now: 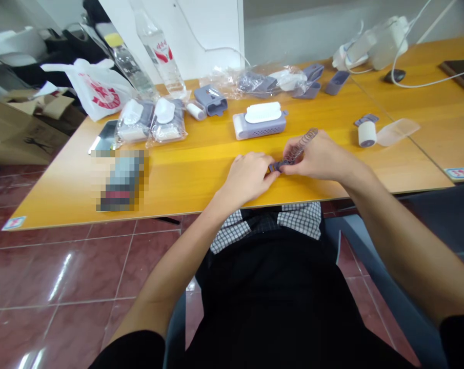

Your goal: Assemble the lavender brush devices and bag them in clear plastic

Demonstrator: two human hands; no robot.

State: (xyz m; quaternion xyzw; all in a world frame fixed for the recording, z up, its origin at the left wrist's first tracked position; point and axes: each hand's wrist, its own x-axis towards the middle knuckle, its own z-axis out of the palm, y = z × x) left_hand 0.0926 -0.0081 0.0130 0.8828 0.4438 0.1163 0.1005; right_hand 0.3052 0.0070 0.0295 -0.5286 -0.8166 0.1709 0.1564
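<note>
Close to the table's front edge, my left hand (250, 174) has its fingers closed on one end of a small dark grey-purple piece (278, 165). My right hand (318, 158) pinches the piece's other side, along with a thin coil spring (307, 137) that slants up past the fingers. Fingers hide how the spring and the piece meet. Beyond my hands lies a grey-purple case with a white brush-like top (260, 121). To the right stand a roll with a white side (367, 134), a clear plastic cover (399, 131) and a flat grey-purple part (366, 120).
At the left are two plastic-wrapped units (168, 120), a phone (104, 137) and a pixelated item (122, 179). Bottles (162, 56) and a white bag (101, 92) stand behind. Along the back are grey-purple housings (212, 100), and a cable crosses near a mouse (395, 76).
</note>
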